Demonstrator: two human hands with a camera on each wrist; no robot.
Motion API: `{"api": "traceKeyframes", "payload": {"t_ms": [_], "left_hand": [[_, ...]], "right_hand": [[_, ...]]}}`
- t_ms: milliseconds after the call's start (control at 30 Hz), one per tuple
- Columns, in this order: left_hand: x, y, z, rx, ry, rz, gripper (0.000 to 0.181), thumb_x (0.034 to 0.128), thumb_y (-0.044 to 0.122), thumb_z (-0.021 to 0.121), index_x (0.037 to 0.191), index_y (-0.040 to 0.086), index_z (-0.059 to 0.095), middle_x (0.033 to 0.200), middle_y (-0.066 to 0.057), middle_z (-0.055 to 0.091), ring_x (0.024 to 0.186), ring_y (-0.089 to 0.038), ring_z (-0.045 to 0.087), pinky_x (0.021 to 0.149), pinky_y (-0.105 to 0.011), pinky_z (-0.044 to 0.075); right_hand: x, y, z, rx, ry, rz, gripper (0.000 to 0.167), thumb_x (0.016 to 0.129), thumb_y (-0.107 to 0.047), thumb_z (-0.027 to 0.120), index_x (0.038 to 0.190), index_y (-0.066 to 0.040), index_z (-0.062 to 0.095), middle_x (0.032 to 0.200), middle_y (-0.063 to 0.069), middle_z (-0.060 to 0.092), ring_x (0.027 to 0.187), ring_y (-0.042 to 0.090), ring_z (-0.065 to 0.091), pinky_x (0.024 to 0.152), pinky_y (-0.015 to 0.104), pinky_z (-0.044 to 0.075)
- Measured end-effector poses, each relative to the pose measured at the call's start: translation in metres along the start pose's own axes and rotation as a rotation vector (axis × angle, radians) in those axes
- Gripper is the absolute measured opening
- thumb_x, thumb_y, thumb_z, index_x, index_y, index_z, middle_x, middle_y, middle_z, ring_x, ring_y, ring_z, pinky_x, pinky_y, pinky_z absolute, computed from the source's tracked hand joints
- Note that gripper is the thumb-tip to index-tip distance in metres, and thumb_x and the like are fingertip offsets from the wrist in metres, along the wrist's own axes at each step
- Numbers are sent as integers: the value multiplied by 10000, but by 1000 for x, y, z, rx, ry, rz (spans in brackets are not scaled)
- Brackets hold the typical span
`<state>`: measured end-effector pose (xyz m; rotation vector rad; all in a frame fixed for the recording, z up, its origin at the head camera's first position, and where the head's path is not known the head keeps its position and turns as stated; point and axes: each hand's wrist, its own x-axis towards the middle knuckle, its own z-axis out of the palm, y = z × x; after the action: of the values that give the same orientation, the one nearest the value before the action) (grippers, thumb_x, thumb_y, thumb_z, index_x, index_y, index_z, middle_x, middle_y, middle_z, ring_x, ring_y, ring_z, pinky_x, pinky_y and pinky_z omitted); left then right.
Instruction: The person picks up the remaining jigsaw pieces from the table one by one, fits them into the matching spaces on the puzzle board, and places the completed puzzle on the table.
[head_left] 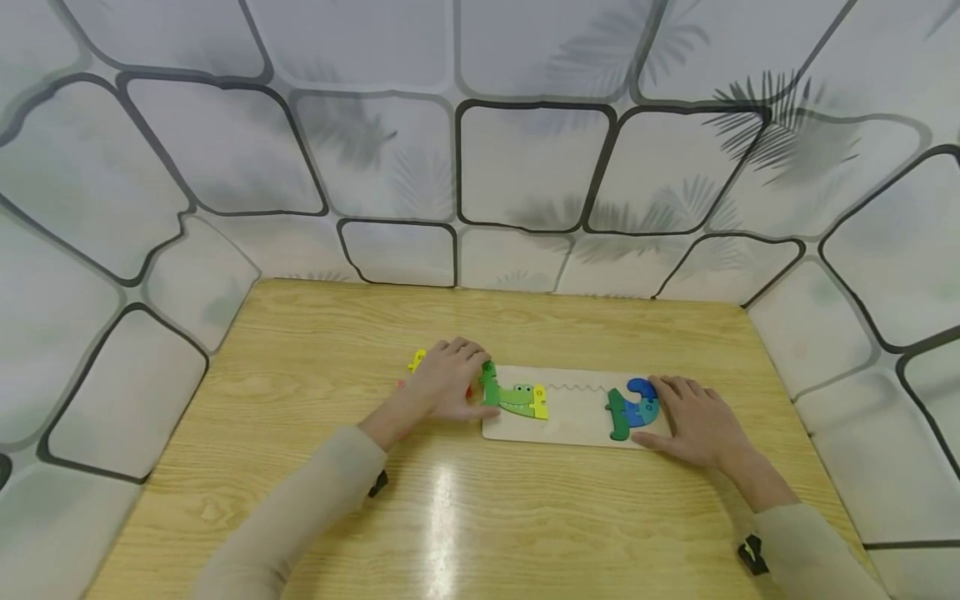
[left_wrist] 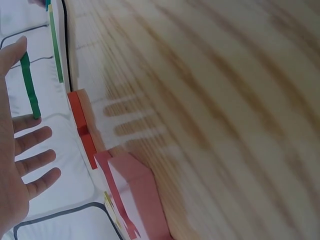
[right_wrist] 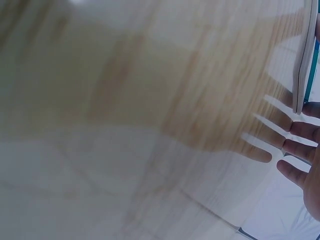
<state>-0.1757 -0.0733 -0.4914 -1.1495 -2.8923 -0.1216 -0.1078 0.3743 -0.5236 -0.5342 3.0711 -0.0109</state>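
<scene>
Thumb and index finger of my left hand (head_left: 453, 379) pinch a dark green puzzle piece (left_wrist: 30, 85) by its two ends, at the left end of a pale wooden puzzle board (head_left: 573, 429). Beside that piece, a light green crocodile head (head_left: 517, 400) and a yellow piece (head_left: 540, 402) lie on the board. Blue pieces (head_left: 641, 411) and another dark green piece (head_left: 618, 415) are at the right end. There my right hand (head_left: 697, 425) rests around the board's end, fingers mostly straight, touching its edge. Its thumb is near the lower edge.
Left of the board, partly behind my left hand, are a yellow piece (head_left: 417, 360), a red piece (left_wrist: 83, 130) and a pink piece (left_wrist: 135, 195). The wooden table (head_left: 525, 517) meets patterned walls (head_left: 517, 167) at its back and sides.
</scene>
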Motion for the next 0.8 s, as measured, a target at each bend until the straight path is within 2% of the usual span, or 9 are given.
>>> {"api": "traceKeyframes", "payload": {"t_ms": [367, 567, 800], "left_hand": [[11, 11, 5, 19, 10, 0, 964, 832, 862, 596, 1466, 137, 574, 1475, -57, 627, 1393, -276, 557, 1151, -491, 491], [16, 20, 3, 34, -24, 16, 952, 854, 867, 558, 1473, 144, 562, 1490, -49, 612, 1400, -266, 544, 1145, -460, 487], [22, 28, 1, 13, -57, 24, 959, 863, 858, 564, 1506, 147, 539, 1522, -51, 594, 1427, -268, 531, 1171, -470, 474]], "right_hand": [[0, 0, 0, -2, 0, 2, 1073, 847, -790, 659, 1579, -36, 440, 1518, 229, 541, 1367, 481, 528, 1054, 696, 456], [0, 0, 1, 0, 3, 3, 1070, 845, -790, 661, 1576, -38, 444, 1513, 227, 545, 1366, 478, 529, 1055, 693, 456], [-1, 0, 3, -1, 17, 2, 1062, 845, -784, 667, 1573, -42, 449, 1505, 225, 552, 1359, 475, 536, 1048, 688, 463]]}}
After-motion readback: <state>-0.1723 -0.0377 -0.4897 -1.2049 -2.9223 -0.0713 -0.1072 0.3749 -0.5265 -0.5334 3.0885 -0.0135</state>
